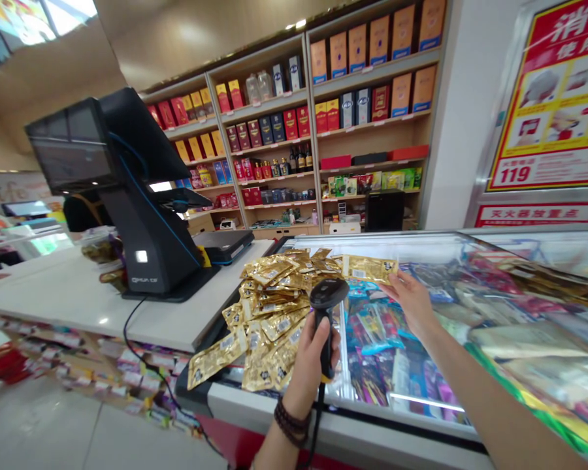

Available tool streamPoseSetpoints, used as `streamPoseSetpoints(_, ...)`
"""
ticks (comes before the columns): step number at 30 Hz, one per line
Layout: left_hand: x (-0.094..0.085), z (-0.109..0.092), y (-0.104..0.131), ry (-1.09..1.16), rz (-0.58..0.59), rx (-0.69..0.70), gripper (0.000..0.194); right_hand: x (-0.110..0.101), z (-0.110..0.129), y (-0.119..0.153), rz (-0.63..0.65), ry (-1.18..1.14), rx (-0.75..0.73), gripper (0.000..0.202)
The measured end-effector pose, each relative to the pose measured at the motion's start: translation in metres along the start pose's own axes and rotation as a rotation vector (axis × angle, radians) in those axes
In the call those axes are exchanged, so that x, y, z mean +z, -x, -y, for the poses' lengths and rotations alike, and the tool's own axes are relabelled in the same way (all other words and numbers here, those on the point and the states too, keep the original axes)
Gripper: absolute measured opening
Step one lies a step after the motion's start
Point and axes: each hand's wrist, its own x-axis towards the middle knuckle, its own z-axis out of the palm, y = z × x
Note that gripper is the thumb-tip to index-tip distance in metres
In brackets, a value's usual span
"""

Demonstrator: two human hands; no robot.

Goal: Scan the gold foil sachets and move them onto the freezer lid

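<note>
My left hand [310, 362] is wrapped round the handle of a black barcode scanner [329, 294], whose cable hangs down past my wrist. Between the thumb and fingers of my right hand [411, 297] is the right end of a gold foil packet [370, 268], its white barcode label facing up. The packet's left end reaches over a heap of similar gold packets [269, 313], piled on the glass top of a chest freezer [396, 398]. The scanner's head is just below and left of the held packet.
Colourful frozen packs [377, 326] lie under the freezer glass. To the left, a white counter [78, 294] carries a black point-of-sale terminal [142, 215] with a trailing cable. Behind are shelves [318, 130] of boxes and bottles. A red and yellow sign [551, 104] hangs on the right wall.
</note>
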Motion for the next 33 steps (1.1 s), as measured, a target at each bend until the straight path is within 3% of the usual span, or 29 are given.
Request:
streamPoseSetpoints(14, -0.002, 0.002, 0.001, 0.023, 0.005, -0.008, 0.060, 0.003, 0.004, 0.002, -0.039, -0.039, 0.034, 0.060)
streamPoseSetpoints(21, -0.005, -0.001, 0.000, 0.034, -0.071, 0.019, 0.060, -0.006, 0.001, -0.002, -0.128, -0.073, 0.085, 0.018)
streamPoseSetpoints(27, -0.025, -0.003, -0.003, 0.031, -0.100, -0.041, 0.063, -0.048, 0.020, -0.027, -0.288, -0.098, 0.079, 0.012)
streamPoseSetpoints(33, -0.040, 0.002, -0.007, 0.066, -0.056, -0.106, 0.062, -0.121, 0.077, -0.063, -0.473, -0.035, -0.059, 0.015)
